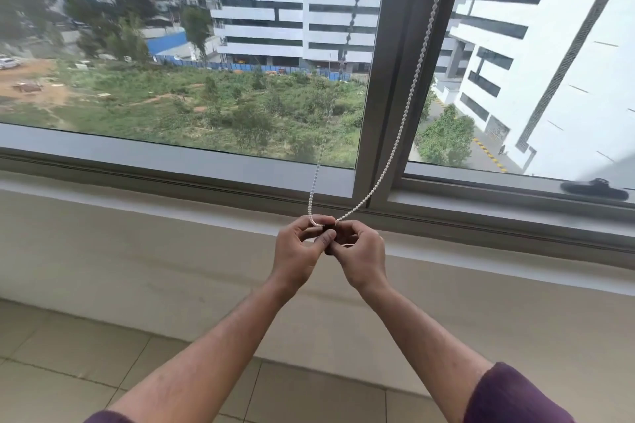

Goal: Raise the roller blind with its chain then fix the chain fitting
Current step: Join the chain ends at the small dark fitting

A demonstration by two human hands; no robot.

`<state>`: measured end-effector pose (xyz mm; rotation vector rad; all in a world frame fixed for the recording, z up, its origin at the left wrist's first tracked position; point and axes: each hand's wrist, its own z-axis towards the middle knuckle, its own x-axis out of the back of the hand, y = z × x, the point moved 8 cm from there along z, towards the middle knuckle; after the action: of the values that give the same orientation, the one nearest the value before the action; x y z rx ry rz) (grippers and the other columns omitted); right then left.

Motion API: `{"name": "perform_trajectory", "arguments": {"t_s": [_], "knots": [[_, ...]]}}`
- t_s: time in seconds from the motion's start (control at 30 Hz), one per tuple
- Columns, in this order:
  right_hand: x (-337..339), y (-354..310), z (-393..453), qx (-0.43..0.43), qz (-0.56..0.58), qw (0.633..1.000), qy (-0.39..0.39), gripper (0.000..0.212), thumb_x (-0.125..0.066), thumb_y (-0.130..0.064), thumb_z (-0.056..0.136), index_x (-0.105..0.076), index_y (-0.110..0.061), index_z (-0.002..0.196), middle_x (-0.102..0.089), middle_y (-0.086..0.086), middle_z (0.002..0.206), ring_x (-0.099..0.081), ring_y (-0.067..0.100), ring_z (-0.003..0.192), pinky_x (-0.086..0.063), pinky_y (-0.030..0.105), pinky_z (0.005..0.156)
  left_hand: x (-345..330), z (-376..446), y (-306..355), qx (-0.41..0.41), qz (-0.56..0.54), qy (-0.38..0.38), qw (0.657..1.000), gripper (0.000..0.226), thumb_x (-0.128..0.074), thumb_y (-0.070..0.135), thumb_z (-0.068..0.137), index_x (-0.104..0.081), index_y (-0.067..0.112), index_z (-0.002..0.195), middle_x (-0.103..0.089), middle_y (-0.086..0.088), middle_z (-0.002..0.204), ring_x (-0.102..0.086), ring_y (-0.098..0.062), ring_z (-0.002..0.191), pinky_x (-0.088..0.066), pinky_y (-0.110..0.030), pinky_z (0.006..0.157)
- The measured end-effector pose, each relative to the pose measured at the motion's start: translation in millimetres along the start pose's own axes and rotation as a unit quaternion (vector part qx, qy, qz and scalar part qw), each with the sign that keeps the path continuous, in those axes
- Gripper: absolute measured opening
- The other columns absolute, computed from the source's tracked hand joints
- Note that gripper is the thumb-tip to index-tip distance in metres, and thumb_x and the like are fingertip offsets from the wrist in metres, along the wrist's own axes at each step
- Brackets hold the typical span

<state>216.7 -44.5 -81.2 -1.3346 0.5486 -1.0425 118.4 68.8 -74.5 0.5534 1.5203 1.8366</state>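
Note:
A white bead chain (405,113) hangs down from the top of the window and loops at its bottom end between my hands. A small dark chain fitting (329,227) sits at the bottom of the loop, mostly hidden by my fingers. My left hand (299,247) pinches the fitting and the chain's left strand from the left. My right hand (360,252) grips the fitting from the right, thumb and fingers closed on it. The roller blind itself is out of view above.
The grey window frame's upright post (388,79) stands just behind the chain. A dark window handle (596,188) lies on the right sash's lower rail. Below the window runs a white sill (171,197), a beige wall and a tiled floor (68,364).

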Motion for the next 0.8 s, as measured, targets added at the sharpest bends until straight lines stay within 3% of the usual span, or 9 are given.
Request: {"name": "perform_trajectory", "arguments": {"t_s": [0.1, 0.27, 0.37, 0.47, 0.57, 0.67, 0.8], "knots": [[-1.9, 0.4, 1.3, -0.002, 0.005, 1.0, -0.001, 0.013, -0.083, -0.018, 0.081, -0.075, -0.024, 0.089, -0.078, 0.0, 0.075, -0.077, 0.015, 0.071, -0.065, 0.047, 0.073, 2.4, 3.0, -2.9, 0.021, -0.01, 0.008, 1.0, 0.018, -0.08, 0.004, 0.083, -0.079, 0.009, 0.1, -0.079, -0.016, 0.096, -0.076, -0.037, 0.095, -0.063, -0.05, 0.08], [-6.9, -0.2, 9.2, -0.002, 0.011, 0.999, -0.031, 0.027, -0.089, -0.026, 0.078, -0.076, -0.017, 0.099, -0.078, 0.001, 0.086, -0.076, 0.02, 0.085, -0.064, 0.046, 0.077, 9.8, 13.4, -0.6, 0.026, 0.023, 0.021, 0.999, 0.015, -0.082, 0.006, 0.082, -0.08, 0.009, 0.097, -0.08, -0.013, 0.09, -0.078, -0.032, 0.085, -0.064, -0.054, 0.078], [-5.4, 0.5, 21.2, -0.001, 0.002, 0.998, -0.061, 0.045, -0.098, -0.029, 0.065, -0.074, -0.022, 0.102, -0.077, -0.001, 0.097, -0.073, 0.018, 0.096, -0.064, 0.035, 0.079, 15.5, 20.6, 0.3, 0.041, 0.036, 0.028, 0.998, 0.015, -0.082, 0.006, 0.082, -0.08, 0.008, 0.097, -0.08, -0.011, 0.085, -0.078, -0.025, 0.078, -0.064, -0.053, 0.08], [1.1, 5.4, 35.2, 0.013, -0.004, 0.997, -0.076, 0.052, -0.099, -0.036, 0.06, -0.074, -0.026, 0.103, -0.077, -0.005, 0.102, -0.07, 0.01, 0.097, -0.061, 0.025, 0.075, 23.0, 29.6, 3.3, 0.04, 0.057, 0.054, 0.996, 0.014, -0.08, 0.004, 0.083, -0.08, 0.009, 0.097, -0.081, -0.008, 0.09, -0.078, -0.025, 0.084, -0.062, -0.052, 0.087], [3.1, 19.2, 52.6, 0.005, 0.005, 0.996, -0.084, 0.042, -0.095, -0.039, 0.068, -0.075, -0.027, 0.103, -0.076, -0.006, 0.099, -0.07, 0.01, 0.093, -0.06, 0.027, 0.079, 27.5, 36.1, 5.5, 0.036, 0.066, 0.079, 0.994, 0.016, -0.078, 0.002, 0.085, -0.08, 0.015, 0.093, -0.08, 0.004, 0.082, -0.077, -0.015, 0.08, -0.062, -0.045, 0.091], [-1.5, 39.5, 75.5, -0.027, -0.005, 0.996, -0.085, 0.016, -0.081, -0.031, 0.089, -0.074, -0.024, 0.101, -0.076, -0.001, 0.096, -0.069, 0.016, 0.09, -0.061, 0.04, 0.08, 30.4, 39.3, 4.0, 0.035, 0.077, 0.097, 0.992, 0.015, -0.078, 0.003, 0.086, -0.081, 0.014, 0.096, -0.08, 0.007, 0.079, -0.076, -0.01, 0.081, -0.061, -0.039, 0.093], [-16.1, 59.6, 103.8, -0.023, -0.164, 0.98, -0.111, 0.013, -0.074, -0.022, 0.092, -0.075, -0.025, 0.105, -0.075, -0.005, 0.1, -0.069, 0.013, 0.093, -0.057, 0.037, 0.092, 31.7, 45.3, -0.3, 0.04, 0.068, 0.098, 0.992, 0.015, -0.076, 0.002, 0.087, -0.08, 0.009, 0.099, -0.081, -0.004, 0.091, -0.076, -0.019, 0.087, -0.059, -0.045, 0.097]]}}
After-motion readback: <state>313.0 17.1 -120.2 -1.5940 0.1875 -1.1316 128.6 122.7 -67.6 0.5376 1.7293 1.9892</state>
